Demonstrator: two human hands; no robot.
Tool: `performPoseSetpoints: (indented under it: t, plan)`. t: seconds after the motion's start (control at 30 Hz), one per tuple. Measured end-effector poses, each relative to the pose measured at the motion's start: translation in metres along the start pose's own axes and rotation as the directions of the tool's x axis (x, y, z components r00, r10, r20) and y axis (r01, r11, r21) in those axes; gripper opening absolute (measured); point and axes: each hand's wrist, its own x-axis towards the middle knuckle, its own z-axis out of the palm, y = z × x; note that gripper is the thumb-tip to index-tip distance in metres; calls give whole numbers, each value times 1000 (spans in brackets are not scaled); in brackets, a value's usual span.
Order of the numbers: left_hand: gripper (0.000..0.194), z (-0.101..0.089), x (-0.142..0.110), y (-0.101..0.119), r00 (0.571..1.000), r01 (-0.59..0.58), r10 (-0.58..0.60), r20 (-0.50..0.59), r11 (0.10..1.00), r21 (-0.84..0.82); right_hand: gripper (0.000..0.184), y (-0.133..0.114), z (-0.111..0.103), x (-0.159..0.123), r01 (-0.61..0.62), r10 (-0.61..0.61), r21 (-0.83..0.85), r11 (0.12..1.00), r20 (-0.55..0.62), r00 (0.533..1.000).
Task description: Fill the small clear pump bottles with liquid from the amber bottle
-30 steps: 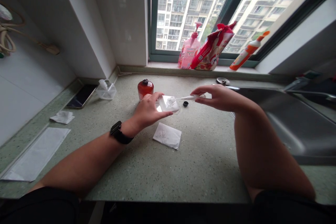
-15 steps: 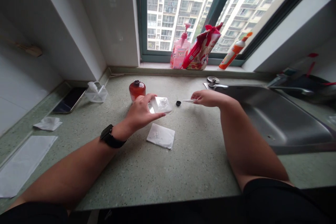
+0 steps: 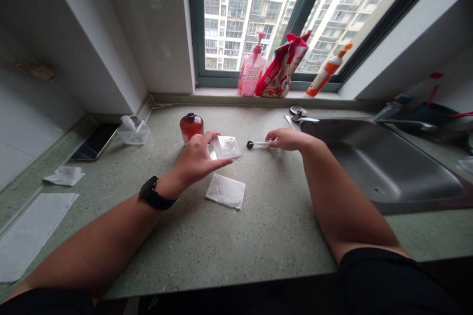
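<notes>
My left hand [image 3: 197,156] is wrapped round a clear plastic container [image 3: 228,147], tipped so its flat face points toward the right. Pinched between the fingers of my right hand [image 3: 286,139] is a thin white stick [image 3: 261,143]; what kind of tool it is cannot be made out. Its left tip meets or overlaps a small round black cap [image 3: 250,144]. Behind my left hand stands a reddish-brown bottle [image 3: 191,127] with a dark neck. A folded white tissue [image 3: 226,192] lies on the counter just below the container.
On the left are a phone [image 3: 96,141], a clear plastic box [image 3: 133,133], a crumpled tissue [image 3: 65,175] and a white sheet [image 3: 33,236]. To the right is a steel sink [image 3: 406,167] with a drain stopper [image 3: 300,117] by its corner. A pink pump bottle [image 3: 252,73] stands on the windowsill.
The white stick in my right hand has moved slightly left, closing the gap to the black cap, which appears to have turned. My left hand still holds the container, nearly unmoved.
</notes>
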Motion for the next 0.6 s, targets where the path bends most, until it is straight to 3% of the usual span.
performPoseSetpoints:
  t: [0.23,0.37,0.47,0.6]
  plan:
    - [72,1,0,0,1000,2,-2,-24,1000,-21,51,-4,-3,-5,-16,19,52,999,-53,998]
    - [74,-1,0,1,999,15,-17,-40,998,-57,49,-21,-13,-17,151,-100,224,963,-226,969]
    - [75,-2,0,3,997,20,-27,-68,994,-106,57,-36,-16,-27,368,-254,452,813,-295,921]
    - [75,-4,-1,7,992,26,-50,-120,981,-192,89,-59,-10,-33,563,-477,597,572,-317,820]
